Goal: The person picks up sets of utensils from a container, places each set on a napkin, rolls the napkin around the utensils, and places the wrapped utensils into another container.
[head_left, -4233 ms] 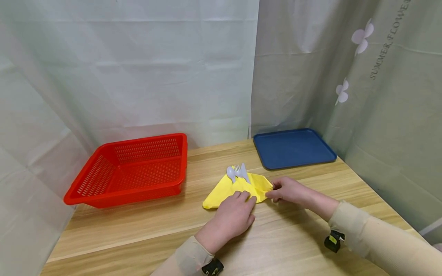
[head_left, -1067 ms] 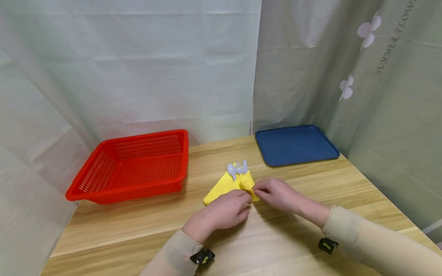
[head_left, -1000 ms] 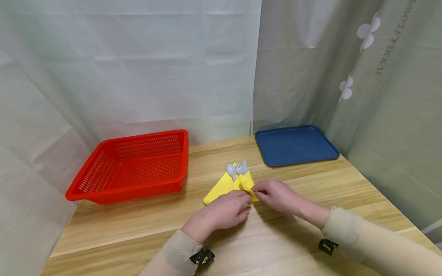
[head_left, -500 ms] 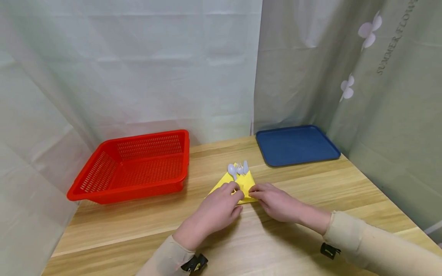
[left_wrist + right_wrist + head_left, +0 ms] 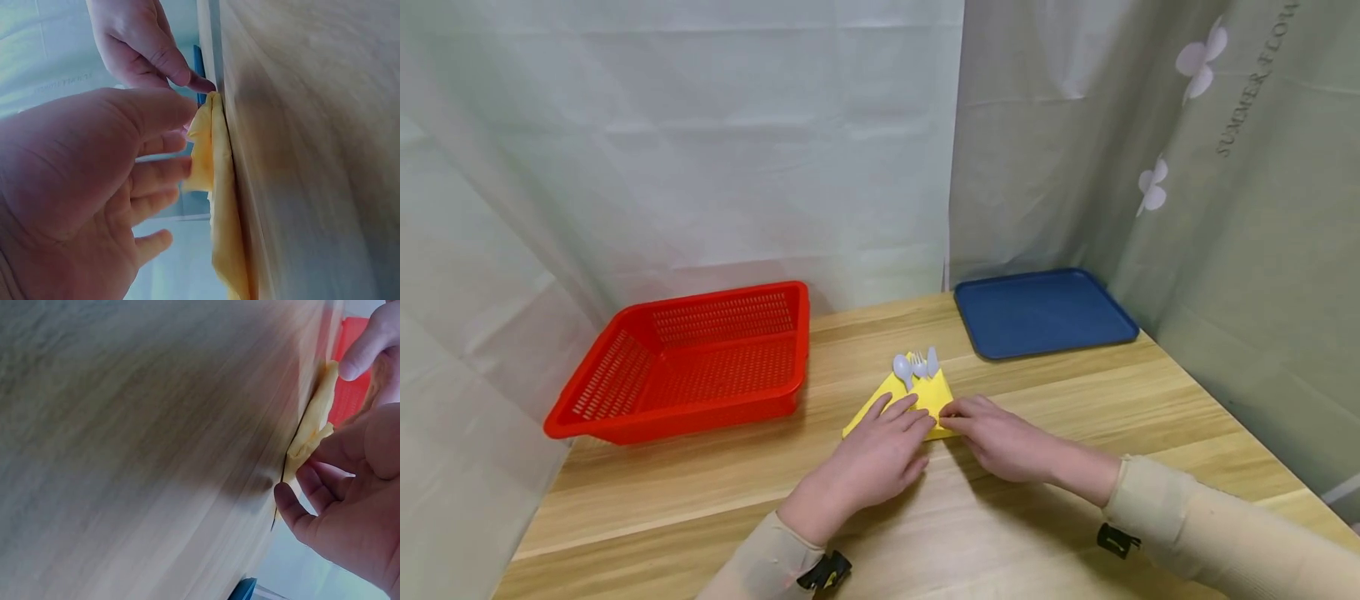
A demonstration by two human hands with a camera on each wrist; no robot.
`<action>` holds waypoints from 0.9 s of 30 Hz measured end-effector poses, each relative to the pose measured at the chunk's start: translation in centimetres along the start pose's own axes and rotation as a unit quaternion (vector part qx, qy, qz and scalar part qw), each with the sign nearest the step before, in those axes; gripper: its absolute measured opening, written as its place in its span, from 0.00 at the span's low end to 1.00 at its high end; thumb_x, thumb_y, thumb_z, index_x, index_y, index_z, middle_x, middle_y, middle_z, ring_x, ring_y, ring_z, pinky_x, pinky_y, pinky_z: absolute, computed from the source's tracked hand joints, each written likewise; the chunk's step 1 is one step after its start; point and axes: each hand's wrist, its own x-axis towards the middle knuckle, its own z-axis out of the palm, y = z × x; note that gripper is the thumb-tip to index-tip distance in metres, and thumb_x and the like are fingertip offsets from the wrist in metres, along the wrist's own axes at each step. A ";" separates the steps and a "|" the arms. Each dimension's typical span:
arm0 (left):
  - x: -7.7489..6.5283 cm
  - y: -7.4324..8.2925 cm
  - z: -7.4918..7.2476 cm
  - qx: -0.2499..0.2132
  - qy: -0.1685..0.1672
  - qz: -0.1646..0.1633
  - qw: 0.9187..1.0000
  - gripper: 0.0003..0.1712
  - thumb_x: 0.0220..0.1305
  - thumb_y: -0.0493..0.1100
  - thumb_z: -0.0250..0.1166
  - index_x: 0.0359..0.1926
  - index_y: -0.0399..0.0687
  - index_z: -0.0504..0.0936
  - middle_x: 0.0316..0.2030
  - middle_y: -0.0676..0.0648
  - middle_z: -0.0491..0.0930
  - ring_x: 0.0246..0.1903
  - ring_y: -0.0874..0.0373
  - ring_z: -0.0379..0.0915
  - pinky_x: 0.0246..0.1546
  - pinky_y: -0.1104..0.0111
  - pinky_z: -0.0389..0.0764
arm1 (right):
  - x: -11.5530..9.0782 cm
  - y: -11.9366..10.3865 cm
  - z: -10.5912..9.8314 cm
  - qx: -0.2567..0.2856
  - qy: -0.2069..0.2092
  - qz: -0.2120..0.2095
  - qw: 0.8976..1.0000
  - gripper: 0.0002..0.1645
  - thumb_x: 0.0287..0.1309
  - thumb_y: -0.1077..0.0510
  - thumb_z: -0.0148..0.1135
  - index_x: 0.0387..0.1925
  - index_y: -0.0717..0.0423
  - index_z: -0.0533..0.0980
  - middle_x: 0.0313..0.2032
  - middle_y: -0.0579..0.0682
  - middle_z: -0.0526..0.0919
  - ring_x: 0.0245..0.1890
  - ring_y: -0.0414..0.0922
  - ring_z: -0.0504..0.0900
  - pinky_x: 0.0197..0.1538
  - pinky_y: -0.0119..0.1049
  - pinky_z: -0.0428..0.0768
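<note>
The right flap of the folded yellow napkin [image 5: 933, 396] has moved inward to the left, below the heads of the pale grey spoon [image 5: 902, 367], fork [image 5: 919, 364] and knife [image 5: 932, 362]. The napkin lies mid-table, right of the red perforated plastic basket [image 5: 677, 414] and nearer than the flat blue rectangular tray [image 5: 1045, 312]. The left hand's [image 5: 876, 454] fingers spread loosely against it, grasping nothing; the right hand's [image 5: 1000, 437] fingertips meet its right edge, whether pinching I cannot tell.

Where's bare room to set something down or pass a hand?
Bare: table in front of the red basket; gap between basket and yellow napkin; table between blue tray and right hand. Tray and basket look empty. Crowded: the napkin, with cutlery tucked in, left hand and right hand on it.
</note>
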 end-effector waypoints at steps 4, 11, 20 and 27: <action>-0.1 0.0 0.2 0.006 0.001 -0.004 1.000 0.31 0.79 0.54 0.69 0.74 0.45 0.79 0.72 0.45 0.80 0.80 0.45 0.63 0.81 0.47 0.59 | -0.1 0.0 -0.2 0.000 -0.007 -0.003 1.000 0.22 0.74 0.73 0.60 0.66 0.67 0.81 0.64 0.58 0.82 0.64 0.56 0.80 0.68 0.55 0.79; 0.0 0.1 0.5 0.012 -0.004 0.017 1.000 0.30 0.80 0.53 0.68 0.73 0.41 0.80 0.73 0.43 0.79 0.79 0.46 0.66 0.82 0.55 0.59 | -0.4 -0.2 -0.2 -0.034 -0.014 -0.019 0.999 0.26 0.71 0.73 0.64 0.69 0.67 0.80 0.67 0.60 0.81 0.65 0.56 0.79 0.68 0.53 0.79; 0.0 0.4 0.9 0.014 -0.003 0.024 1.000 0.32 0.80 0.52 0.68 0.76 0.41 0.77 0.74 0.43 0.78 0.76 0.49 0.71 0.80 0.57 0.62 | -0.5 -0.1 -0.4 -0.079 -0.032 -0.028 0.996 0.30 0.70 0.71 0.66 0.72 0.64 0.78 0.70 0.60 0.79 0.70 0.59 0.78 0.71 0.56 0.77; 0.0 0.4 1.0 0.018 -0.009 0.028 0.999 0.34 0.78 0.51 0.69 0.77 0.41 0.76 0.75 0.43 0.76 0.75 0.49 0.72 0.79 0.57 0.65 | -0.7 0.8 -0.9 -0.052 -0.047 -0.036 0.997 0.28 0.73 0.71 0.61 0.72 0.65 0.77 0.73 0.62 0.78 0.73 0.60 0.77 0.72 0.57 0.76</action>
